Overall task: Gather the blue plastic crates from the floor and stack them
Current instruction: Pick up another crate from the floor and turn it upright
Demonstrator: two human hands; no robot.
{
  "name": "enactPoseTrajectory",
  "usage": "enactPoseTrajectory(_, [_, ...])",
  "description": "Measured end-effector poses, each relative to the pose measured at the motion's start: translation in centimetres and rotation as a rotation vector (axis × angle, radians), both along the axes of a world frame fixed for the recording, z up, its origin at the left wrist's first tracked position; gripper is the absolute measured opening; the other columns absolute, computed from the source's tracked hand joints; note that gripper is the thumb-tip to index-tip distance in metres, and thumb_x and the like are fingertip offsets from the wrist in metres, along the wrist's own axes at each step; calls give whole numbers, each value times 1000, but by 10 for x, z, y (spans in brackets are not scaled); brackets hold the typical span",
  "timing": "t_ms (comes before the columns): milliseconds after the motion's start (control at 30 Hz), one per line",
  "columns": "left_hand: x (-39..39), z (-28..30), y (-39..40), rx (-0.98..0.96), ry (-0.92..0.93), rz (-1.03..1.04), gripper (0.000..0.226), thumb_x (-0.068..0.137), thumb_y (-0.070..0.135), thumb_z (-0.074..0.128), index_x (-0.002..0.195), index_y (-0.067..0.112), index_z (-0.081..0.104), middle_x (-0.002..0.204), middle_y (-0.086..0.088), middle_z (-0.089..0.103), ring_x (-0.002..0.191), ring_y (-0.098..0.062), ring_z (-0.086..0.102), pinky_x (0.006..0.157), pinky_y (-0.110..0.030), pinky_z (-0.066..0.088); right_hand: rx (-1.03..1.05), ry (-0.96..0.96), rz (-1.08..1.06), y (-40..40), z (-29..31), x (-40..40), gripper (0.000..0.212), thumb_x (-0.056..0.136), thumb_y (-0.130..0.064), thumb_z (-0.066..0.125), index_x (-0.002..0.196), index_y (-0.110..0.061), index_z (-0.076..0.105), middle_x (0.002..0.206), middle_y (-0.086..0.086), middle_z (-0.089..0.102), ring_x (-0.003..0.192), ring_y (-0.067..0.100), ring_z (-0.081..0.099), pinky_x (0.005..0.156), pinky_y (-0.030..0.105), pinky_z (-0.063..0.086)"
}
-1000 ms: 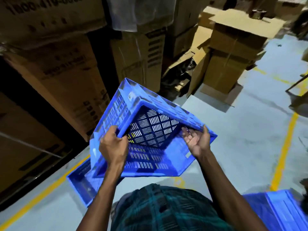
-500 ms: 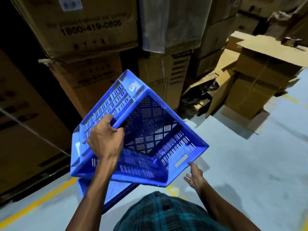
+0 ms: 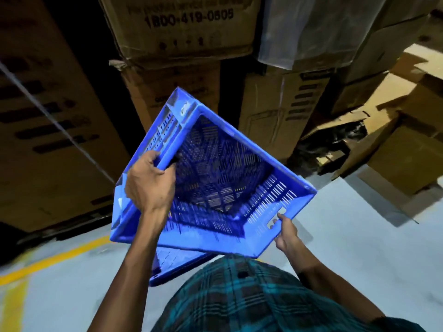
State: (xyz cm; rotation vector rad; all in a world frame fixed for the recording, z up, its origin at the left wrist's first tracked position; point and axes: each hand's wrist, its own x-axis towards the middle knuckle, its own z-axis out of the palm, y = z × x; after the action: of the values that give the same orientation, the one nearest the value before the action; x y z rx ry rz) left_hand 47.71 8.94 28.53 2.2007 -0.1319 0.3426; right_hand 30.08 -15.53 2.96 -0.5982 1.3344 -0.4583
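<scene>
- Blue plastic, slotted on every wall: the held crate (image 3: pixel 215 178) hangs tilted in mid-air in front of the person, its open mouth turned toward the camera and one corner pointing up at the stacked cardboard boxes (image 3: pixel 182 27)
- The left hand (image 3: pixel 149 185) grips the rim on the left side, fingers curled tight over the edge and thumb wrapped behind it
- The right hand (image 3: pixel 285 232), which half a second ago hung open and clear below the crate, has come up to the lower right wall; its fingertips now reach into the handle slot (image 3: pixel 275 218) there, though whether they have closed around it cannot be told
- A second earlier both hands held the crate; the right let go and has now taken a new hold, which suggests the person is turning the crate to level it
- A second crate (image 3: pixel 177 264) lies on the grey floor (image 3: pixel 359 236) directly beneath, partly hidden by the held one and by the plaid shirt (image 3: pixel 251 295)
- With two hands on it again, the crate appears ready to be lowered into the one below, so this stacking step looks close to done; other crates to gather are out of view
</scene>
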Motion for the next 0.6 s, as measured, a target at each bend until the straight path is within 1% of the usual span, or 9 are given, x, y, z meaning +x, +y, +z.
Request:
enactPoseTrajectory(67, [5,-7,0,5,11,90,43,76,59,68,90,19,69,85,-11,70,86,-36,65,70,-37,46,-16,12,41,-18,1,12,11,91,-17,60,87,-15,49,70,5,47,54,18,44,50,29,43])
enactPoseTrajectory(133, [5,-16,3,1,31,181,48,75,64,65,86,17,67,82,-12,69,84,-37,65,71,-40,49,-56,44,81,-36,6,26,12,91,-17,60,87,-15,49,69,5,45,53,17,41,51,30,39])
enactPoseTrajectory(200, [-1,-27,8,-29,53,273,51,74,66,62,81,16,64,76,-13,67,78,-38,64,67,-39,49,-89,84,146,-50,13,36,12,90,-17,62,89,-14,51,70,4,47,55,16,40,51,31,37])
enactPoseTrajectory(333, [-24,-47,22,-102,135,449,51,76,65,62,77,15,63,67,-10,60,73,-40,59,62,-36,43,-148,68,215,-68,26,53,13,89,-17,65,85,-14,52,69,3,49,56,14,41,53,29,36])
enactPoseTrajectory(400, [-37,-59,31,-108,169,533,49,78,64,62,80,15,65,70,-10,61,75,-40,60,66,-37,46,-129,65,244,-68,27,57,14,87,-15,67,82,-13,53,67,3,47,54,15,40,53,30,37])
enactPoseTrajectory(500, [-56,-76,49,-127,238,661,45,80,60,63,83,15,67,74,-9,64,76,-37,62,70,-38,48,-111,46,274,-66,36,67,25,83,-9,69,70,-13,48,65,4,44,54,16,39,56,33,40])
enactPoseTrajectory(600, [-73,-94,67,-173,281,782,44,78,59,64,78,15,64,71,-7,62,71,-35,59,68,-37,48,-117,44,316,-65,47,85,24,79,-4,68,67,-12,50,60,3,46,50,16,43,52,31,44])
